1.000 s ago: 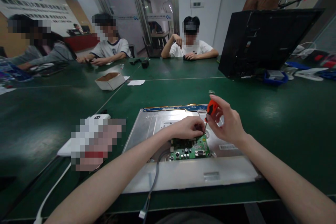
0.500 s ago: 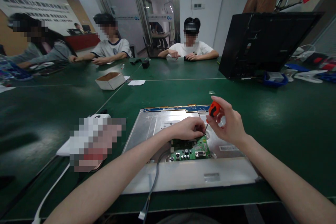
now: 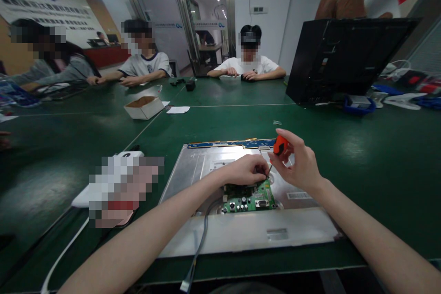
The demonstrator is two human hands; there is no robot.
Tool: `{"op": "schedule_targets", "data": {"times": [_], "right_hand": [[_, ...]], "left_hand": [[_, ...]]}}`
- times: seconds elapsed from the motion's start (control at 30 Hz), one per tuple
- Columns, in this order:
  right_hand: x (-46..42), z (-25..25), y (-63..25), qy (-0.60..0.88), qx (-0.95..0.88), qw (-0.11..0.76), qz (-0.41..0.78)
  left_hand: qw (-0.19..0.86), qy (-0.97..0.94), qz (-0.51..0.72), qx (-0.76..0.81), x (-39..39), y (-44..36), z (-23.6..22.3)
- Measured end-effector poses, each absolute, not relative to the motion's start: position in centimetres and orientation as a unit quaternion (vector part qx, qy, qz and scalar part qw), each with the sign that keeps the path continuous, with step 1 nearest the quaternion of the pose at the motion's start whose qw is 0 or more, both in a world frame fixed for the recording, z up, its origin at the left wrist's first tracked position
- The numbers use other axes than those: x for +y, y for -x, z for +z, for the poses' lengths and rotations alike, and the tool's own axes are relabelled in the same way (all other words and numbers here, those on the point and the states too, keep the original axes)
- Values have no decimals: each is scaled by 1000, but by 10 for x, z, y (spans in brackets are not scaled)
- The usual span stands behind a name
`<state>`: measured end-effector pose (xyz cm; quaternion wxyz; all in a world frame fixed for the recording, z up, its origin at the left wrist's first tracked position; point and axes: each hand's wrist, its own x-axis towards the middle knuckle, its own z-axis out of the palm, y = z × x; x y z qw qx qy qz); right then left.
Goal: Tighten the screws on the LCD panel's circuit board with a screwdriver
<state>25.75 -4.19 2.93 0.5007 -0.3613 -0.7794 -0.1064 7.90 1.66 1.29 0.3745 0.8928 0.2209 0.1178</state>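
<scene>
My right hand (image 3: 299, 163) is closed on the orange and black handle of a screwdriver (image 3: 280, 146), its thin shaft slanting down to the upper right corner of a green circuit board (image 3: 251, 197). At that corner the fingertips of my left hand (image 3: 250, 169) are pinched together by the screwdriver's tip. Whatever they grip there is too small or hidden to make out. The board lies on the metal back of a flat display panel (image 3: 303, 225), with a blue strip board (image 3: 234, 144) along its far edge. A grey cable (image 3: 206, 227) runs from the board's left side over the near edge.
On the left lie a white device (image 3: 81, 196) and a pinkish, partly blurred item (image 3: 148, 188), with a white cable. Further back stand an open white box (image 3: 143, 109) and a large black monitor casing (image 3: 344, 62). Several people sit or stand around the green table (image 3: 389, 170).
The screwdriver handle has turned slightly in my right fingers, its tip staying at the board's corner. My left hand keeps its place. Someone's fingers now show at the left edge.
</scene>
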Motion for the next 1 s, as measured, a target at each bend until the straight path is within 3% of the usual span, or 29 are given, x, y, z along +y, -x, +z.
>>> {"op": "schedule_targets", "data": {"times": [1.0], "right_hand": [[-41,27,-258,355,-785,495,-114]], "left_hand": [[383,-887,135,220,18,-79,6]]}}
